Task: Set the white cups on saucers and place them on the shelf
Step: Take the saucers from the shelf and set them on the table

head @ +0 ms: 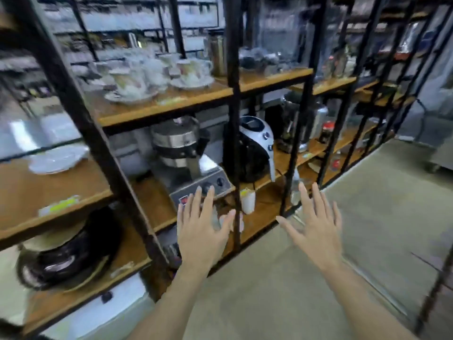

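Several white cups with a floral print stand on saucers on the upper wooden shelf (171,106); one cup on its saucer (130,81) is at the front left, another (192,69) further right. A stack of white saucers (57,159) lies on the middle shelf at the left. My left hand (203,229) and my right hand (316,227) are both held out flat with fingers spread, empty, in front of the lower shelf, well below the cups. The frame is blurred by motion.
Black metal uprights (235,143) frame the shelves. On the lower shelf stand a steel appliance with knobs (191,163), a black and white coffee machine (255,146) and a grinder (294,119). A black round appliance (71,253) sits low left. Concrete floor (367,229) lies to the right.
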Tool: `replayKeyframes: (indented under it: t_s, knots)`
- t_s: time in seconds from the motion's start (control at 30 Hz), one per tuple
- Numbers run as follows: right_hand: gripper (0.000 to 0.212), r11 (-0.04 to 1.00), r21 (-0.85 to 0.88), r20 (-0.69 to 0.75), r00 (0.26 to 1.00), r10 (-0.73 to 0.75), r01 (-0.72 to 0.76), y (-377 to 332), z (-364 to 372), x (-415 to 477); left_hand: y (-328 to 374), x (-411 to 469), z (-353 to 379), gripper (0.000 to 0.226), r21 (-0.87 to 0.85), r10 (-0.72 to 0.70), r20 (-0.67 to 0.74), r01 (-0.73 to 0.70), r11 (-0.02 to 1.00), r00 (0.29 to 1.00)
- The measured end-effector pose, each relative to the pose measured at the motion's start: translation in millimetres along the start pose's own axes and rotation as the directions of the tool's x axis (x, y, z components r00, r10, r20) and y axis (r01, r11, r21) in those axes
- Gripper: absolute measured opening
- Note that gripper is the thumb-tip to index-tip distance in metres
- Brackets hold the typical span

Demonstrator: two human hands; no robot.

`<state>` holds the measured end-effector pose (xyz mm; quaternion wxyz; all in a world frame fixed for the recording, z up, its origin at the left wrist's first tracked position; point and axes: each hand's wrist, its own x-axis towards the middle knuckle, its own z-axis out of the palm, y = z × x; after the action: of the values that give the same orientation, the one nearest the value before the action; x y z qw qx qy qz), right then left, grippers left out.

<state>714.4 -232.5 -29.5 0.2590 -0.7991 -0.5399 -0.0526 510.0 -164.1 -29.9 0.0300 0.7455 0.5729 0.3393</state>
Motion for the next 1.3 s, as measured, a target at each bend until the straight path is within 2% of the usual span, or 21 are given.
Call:
replayKeyframes:
  t_s: [0.2,0.37,0.47,0.57,0.73,0.83,0.97,1.07,1.17,1.23,1.3]
  knots:
    - [0.086,0.941,0.185,0.066,0.952,-0.3,0.284,-171,44,23,-125,16,-91,0.072,0.106,-0.174,-0.186,0.196,0.975,0.967]
    - [0.084,0.788,0.359,0.066,0.828,-0.557,0.501,-293,68,26,-191,23,-146,0.074,0.092,-0.317,-0.262,0.351,0.932,0.911]
    - [0.083,0.686,0.48,0.072,0.755,-0.652,0.547,-352,90,26,-226,32,-168,0.073,0.111,-0.345,-0.334,0.4,0.91,0.877]
    - [0.083,0.622,0.547,0.059,0.716,-0.696,0.56,-404,118,30,-264,50,-180,0.074,0.126,-0.386,-0.379,0.46,0.879,0.841]
    - [0.085,0.622,0.541,0.086,0.699,-0.71,0.566,-464,170,63,-320,94,-189,0.073,0.137,-0.454,-0.346,0.523,0.841,0.821]
    - [0.083,0.673,0.551,0.154,0.732,-0.663,0.494,-493,203,92,-354,123,-188,0.07,0.101,-0.518,-0.314,0.57,0.815,0.796]
    - [0.083,0.736,0.599,0.231,0.812,-0.536,0.316,-516,241,108,-393,146,-176,0.073,0.061,-0.547,-0.274,0.582,0.811,0.791]
    - [0.082,0.805,0.565,0.318,0.853,-0.414,0.179,-532,262,119,-421,165,-168,0.072,0.033,-0.6,-0.151,0.611,0.791,0.786]
    - [0.076,0.823,0.568,0.407,0.868,-0.287,0.006,-545,278,130,-446,187,-162,0.076,-0.041,-0.636,-0.024,0.634,0.772,0.772]
    - [0.072,0.829,0.538,0.487,0.859,-0.157,-0.153,-553,283,135,-459,199,-160,0.082,-0.161,-0.677,0.114,0.686,0.709,0.727]
    - [0.068,0.818,0.523,0.528,0.844,-0.091,-0.239,-561,285,142,-471,214,-160,0.084,-0.31,-0.704,0.243,0.741,0.596,0.668]
